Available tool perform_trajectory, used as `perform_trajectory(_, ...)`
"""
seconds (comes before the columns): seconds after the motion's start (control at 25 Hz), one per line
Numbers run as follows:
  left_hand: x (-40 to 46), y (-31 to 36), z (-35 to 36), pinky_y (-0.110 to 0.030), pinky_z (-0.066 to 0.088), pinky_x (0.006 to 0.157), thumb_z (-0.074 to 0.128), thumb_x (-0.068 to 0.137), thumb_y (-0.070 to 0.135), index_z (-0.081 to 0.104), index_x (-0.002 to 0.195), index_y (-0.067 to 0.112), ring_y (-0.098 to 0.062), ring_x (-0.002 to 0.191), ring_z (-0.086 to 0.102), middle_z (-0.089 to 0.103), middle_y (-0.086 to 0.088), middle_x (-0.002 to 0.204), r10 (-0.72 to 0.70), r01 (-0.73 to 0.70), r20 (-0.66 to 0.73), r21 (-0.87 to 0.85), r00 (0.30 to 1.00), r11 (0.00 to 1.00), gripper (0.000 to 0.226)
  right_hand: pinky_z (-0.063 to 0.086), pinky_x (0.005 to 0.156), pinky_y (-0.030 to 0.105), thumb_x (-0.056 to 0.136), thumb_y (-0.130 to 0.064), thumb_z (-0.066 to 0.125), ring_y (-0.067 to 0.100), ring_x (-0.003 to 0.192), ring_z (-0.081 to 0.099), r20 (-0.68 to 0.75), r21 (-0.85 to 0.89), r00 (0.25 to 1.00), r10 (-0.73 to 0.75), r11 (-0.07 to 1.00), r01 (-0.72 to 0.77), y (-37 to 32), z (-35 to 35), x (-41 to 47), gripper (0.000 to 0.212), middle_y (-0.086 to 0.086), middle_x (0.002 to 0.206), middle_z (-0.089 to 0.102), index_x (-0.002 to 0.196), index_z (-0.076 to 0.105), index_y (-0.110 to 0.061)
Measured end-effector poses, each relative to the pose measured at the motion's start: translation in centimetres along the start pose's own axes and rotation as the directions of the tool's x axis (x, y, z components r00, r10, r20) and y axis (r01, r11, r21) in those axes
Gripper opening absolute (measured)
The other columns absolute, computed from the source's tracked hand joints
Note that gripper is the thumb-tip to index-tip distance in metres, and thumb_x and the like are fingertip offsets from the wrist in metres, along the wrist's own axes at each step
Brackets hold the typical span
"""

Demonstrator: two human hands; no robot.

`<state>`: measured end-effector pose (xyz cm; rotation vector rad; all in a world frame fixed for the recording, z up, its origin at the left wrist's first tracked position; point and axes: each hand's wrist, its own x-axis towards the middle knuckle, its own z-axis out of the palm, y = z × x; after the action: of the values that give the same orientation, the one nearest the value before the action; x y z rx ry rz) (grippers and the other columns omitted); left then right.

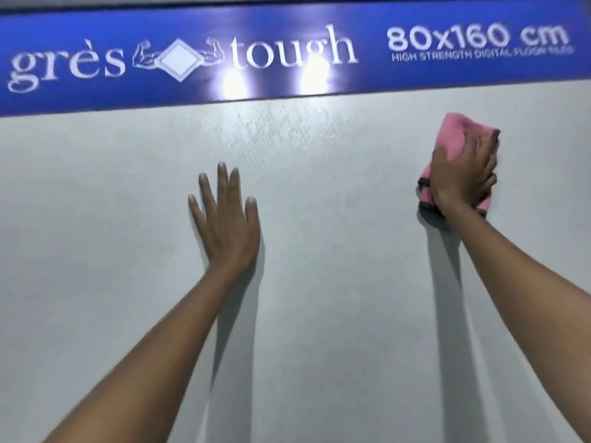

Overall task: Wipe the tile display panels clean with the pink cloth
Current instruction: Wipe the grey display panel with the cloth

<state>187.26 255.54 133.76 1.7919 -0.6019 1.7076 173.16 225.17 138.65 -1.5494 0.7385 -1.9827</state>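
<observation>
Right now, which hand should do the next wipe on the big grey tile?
The right hand. It already presses the pink cloth against the tile panel, just below the blue sign. The left hand lies flat and bare on the panel.

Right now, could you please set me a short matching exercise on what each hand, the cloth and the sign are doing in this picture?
Column one:
1. left hand
2. right hand
3. pink cloth
4. blue sign

Column two:
A. runs along the top, above the grey tile panel
B. lies flat on the panel, fingers straight and spread
C. is bunched between a hand and the panel
D. presses the cloth against the panel at the right

Pairs: 1-B, 2-D, 3-C, 4-A
</observation>
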Motion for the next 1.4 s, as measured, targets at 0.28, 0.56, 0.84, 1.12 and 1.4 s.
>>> perform_trajectory(0.28, -0.6, -0.4, 1.3, -0.044, -0.001, 0.119, 0.026, 0.096, 0.041, 0.019, 0.155, 0.024, -0.017, 0.150, 0.001, 0.010, 0.011, 0.162, -0.002, 0.004, -0.023, 0.058, 1.000, 0.998, 0.062, 0.024, 0.112, 0.044, 0.076, -0.052, 0.036, 0.020, 0.149, 0.017, 0.316, 0.190, 0.214, -0.924, 0.283, 0.940, -13.7, 6.4, -10.3, 0.079, -0.003, 0.160, 0.026, 0.149, 0.037, -0.025)
perform_trajectory(0.56, -0.8, 3.3, 0.9, -0.039, -0.011, 0.118, 0.013, 0.094, 0.045, 0.022, 0.154, 0.021, -0.018, 0.150, 0.000, 0.010, 0.007, 0.163, -0.017, 0.016, 0.038, 0.040, 0.999, 0.999, 0.065, 0.024, 0.115, 0.043, 0.075, -0.064, 0.032, 0.023, 0.144, 0.025, 0.141, 0.049, 0.913, -0.383, 0.924, 0.380, -4.1, 1.6, 10.9, 0.084, 0.002, 0.159, 0.023, 0.149, 0.031, -0.026)
perform_trajectory(0.84, -4.5, 10.4, 5.2, -0.047, -0.007, 0.119, 0.014, 0.097, 0.046, 0.011, 0.154, 0.034, -0.017, 0.150, -0.009, 0.001, 0.013, 0.163, 0.038, -0.044, 0.061, 0.089, 0.997, 0.995, 0.058, 0.035, 0.108, 0.043, 0.073, -0.054, 0.040, 0.031, 0.134, 0.044, 0.263, 0.166, 0.601, -0.755, 0.649, 0.742, 4.7, -0.4, -0.7, 0.077, 0.007, 0.146, 0.047, 0.142, 0.045, -0.022)
perform_trajectory(1.12, -6.1, 10.6, 3.8, -0.048, -0.005, 0.119, 0.020, 0.098, 0.044, 0.020, 0.155, 0.028, -0.020, 0.150, -0.005, 0.002, 0.006, 0.164, 0.183, -0.194, 0.143, 0.066, 0.973, 0.979, 0.059, 0.039, 0.106, 0.051, 0.075, -0.045, 0.053, 0.030, 0.138, 0.037, 0.214, 0.152, 0.367, -0.905, 0.402, 0.903, 10.6, -2.1, -1.2, 0.072, 0.012, 0.152, 0.038, 0.143, 0.044, -0.025)
perform_trajectory(1.4, -15.9, 8.5, 4.3, -0.053, 0.010, 0.118, 0.031, 0.097, 0.037, 0.028, 0.152, 0.028, -0.026, 0.149, 0.014, 0.025, 0.002, 0.160, 0.405, -0.418, 0.154, 0.069, 0.901, 0.906, 0.056, 0.033, 0.109, 0.054, 0.077, -0.041, 0.044, 0.036, 0.142, 0.031, 0.065, 0.039, 0.839, -0.540, 0.842, 0.538, 14.7, -4.7, 1.2, 0.074, 0.017, 0.157, 0.027, 0.144, 0.045, -0.009)
